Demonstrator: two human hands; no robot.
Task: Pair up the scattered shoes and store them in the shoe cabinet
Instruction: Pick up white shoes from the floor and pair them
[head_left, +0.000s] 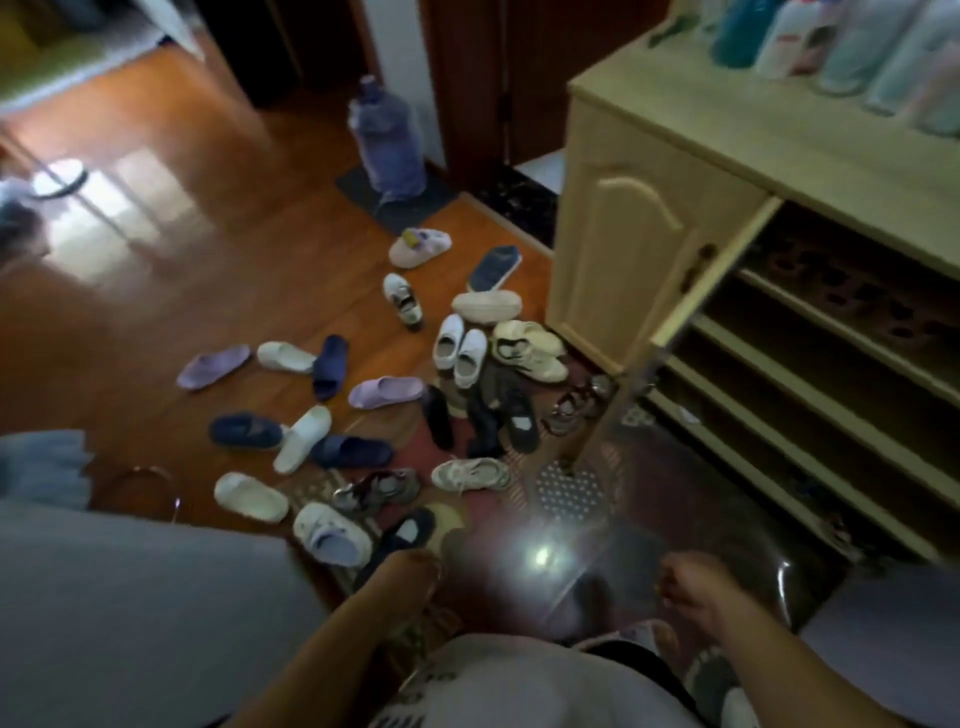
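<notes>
Several shoes lie scattered on the wooden floor: purple slippers, navy slippers, white slippers, a pair of white sneakers, cream sneakers, dark shoes and a white trainer. The pale wooden shoe cabinet stands at the right, one door swung open, its slatted shelves bare except for brown slippers on the top shelf. My left hand hangs low above a dark shoe, fingers loosely curled. My right hand hangs over the mat, loosely curled, holding nothing.
A large blue water bottle stands on a dark mat by the far doorway. Bottles line the cabinet top. A stool with a metal ring sits at the lower left. A patterned rug lies before the cabinet.
</notes>
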